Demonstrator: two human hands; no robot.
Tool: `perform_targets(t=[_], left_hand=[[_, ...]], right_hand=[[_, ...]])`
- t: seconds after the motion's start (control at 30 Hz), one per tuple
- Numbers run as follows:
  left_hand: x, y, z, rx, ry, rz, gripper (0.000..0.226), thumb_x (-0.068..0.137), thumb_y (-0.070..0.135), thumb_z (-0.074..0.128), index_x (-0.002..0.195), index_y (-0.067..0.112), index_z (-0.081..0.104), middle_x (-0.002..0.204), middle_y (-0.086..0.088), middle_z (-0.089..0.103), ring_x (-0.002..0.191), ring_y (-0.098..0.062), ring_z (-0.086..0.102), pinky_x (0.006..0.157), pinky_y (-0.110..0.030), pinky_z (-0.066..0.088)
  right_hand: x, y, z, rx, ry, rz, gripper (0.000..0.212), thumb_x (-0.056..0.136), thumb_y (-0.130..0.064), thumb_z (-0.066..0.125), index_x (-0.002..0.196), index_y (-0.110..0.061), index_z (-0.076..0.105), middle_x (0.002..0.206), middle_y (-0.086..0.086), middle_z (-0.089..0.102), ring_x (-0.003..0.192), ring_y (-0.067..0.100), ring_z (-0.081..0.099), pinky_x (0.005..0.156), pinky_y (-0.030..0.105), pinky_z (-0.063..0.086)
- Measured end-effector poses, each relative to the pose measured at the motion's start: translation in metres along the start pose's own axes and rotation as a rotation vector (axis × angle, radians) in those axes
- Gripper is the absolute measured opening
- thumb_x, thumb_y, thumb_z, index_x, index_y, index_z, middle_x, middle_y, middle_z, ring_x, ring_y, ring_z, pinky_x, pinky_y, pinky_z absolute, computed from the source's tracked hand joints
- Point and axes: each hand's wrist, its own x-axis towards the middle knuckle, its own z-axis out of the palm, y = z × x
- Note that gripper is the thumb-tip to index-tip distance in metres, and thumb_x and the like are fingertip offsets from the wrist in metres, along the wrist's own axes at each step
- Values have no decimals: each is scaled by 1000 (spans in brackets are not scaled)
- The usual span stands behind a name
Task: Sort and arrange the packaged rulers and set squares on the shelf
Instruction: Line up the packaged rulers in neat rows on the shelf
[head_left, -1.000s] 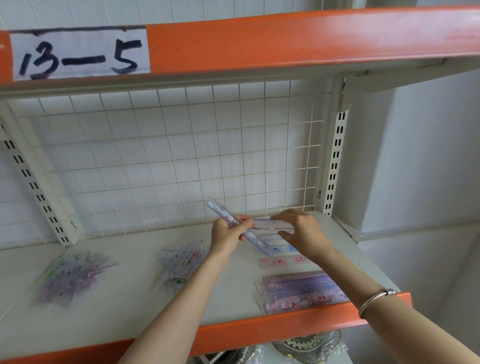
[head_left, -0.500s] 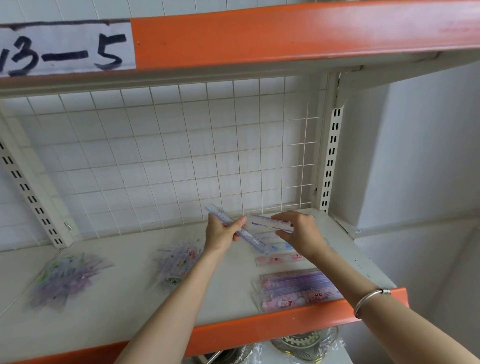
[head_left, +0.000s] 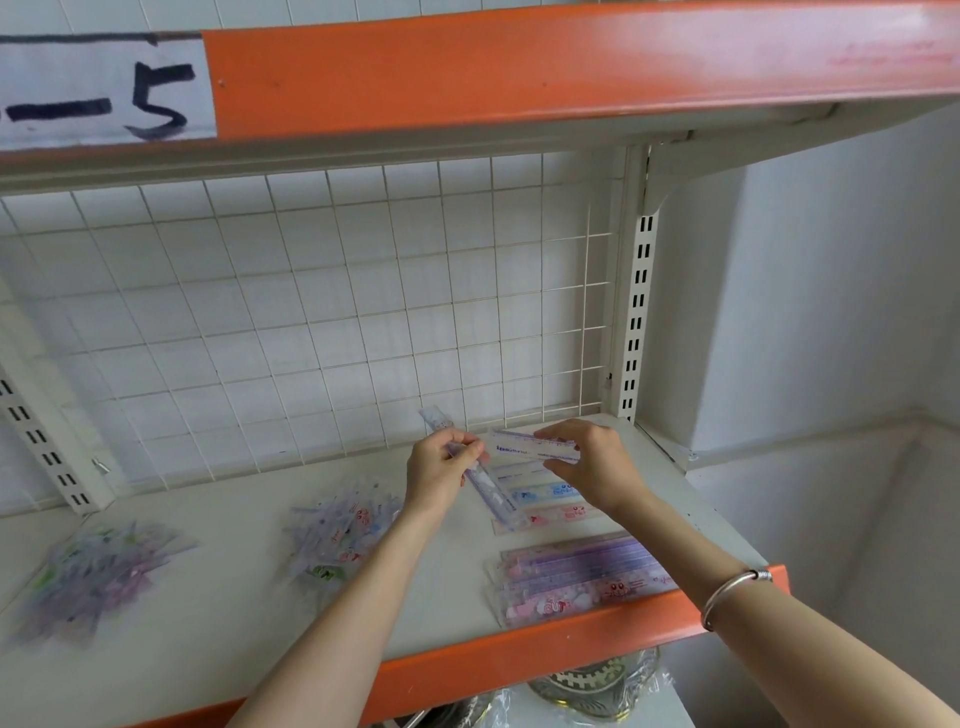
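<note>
Two packaged rulers are held above the back right of the shelf (head_left: 208, 597), in the single head view. The left hand (head_left: 441, 467) has its fingers curled round the slanted ruler (head_left: 496, 501), whose long axis runs from the wire grid (head_left: 311, 312) down toward the front right. The right hand (head_left: 592, 467) pinches the level ruler (head_left: 530, 449) between thumb and fingertips; its long axis runs left to right.

Just beneath the right hand lies a row of rulers (head_left: 545, 491), flat on the shelf and also running left to right, so the level ruler already lines up with it and probably only needs lowering. The right hand is the nearer one to that row. The slanted ruler crosses it at an angle and would have to be turned first.

Both held rulers are clear sleeves with pale purple print, thin and likely slippery. Near the orange front edge sits a purple and pink stack (head_left: 582, 577). Two loose heaps, the middle heap (head_left: 343, 535) and the left heap (head_left: 93, 582), look like set squares, still unsorted.
</note>
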Motion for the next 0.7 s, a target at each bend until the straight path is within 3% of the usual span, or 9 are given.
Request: perform_targets(t=[0.17,0.3,0.4,0.5,0.63,0.7], left_hand=[[-3,6,4,-30,-32,-28,13,91,25,63,83,18,71,81,-3,72,69,-8,60,53,-14,44],[-4,13,8,-43,-66,-54,11,87,12,68,79,19,71,69,9,70,65,-5,59,55,-13,45],[-3,14,7,-86,-40,-100,12,87,10,67,77,16,71,65,9,69,67,-9,60,61,-17,48],[-3,13,2,-111,-25,-122,10,86,9,68,78,15,72,70,3,70,70,-12,62,66,-21,50],[-4,12,-1,-186,-47,-188,6,87,11,68,89,8,72,78,-1,72,75,-12,65,64,-16,52],[-4,13,-2,-243,-73,-233,11,90,18,65,90,10,73,86,-5,73,82,-15,67,74,-22,54]], right_hand=[[0,-1,-3,-4,5,-11,34,79,-7,73,112,-15,69,114,1,68,106,17,60,88,12,36],[2,-8,0,4,5,-75,34,79,-7,73,111,-15,70,112,0,68,103,16,61,86,8,34],[4,-8,2,0,25,-116,34,77,-6,74,111,-14,69,110,0,68,102,16,62,88,11,37],[4,-5,1,-20,45,-128,35,76,-6,75,110,-13,69,109,1,67,100,17,61,86,8,34],[5,-2,-1,-27,18,-139,34,78,-7,74,111,-12,69,111,2,66,100,16,61,87,10,35],[7,0,-2,-15,4,-128,34,79,-8,74,112,-13,69,110,1,66,97,14,60,85,9,35]])
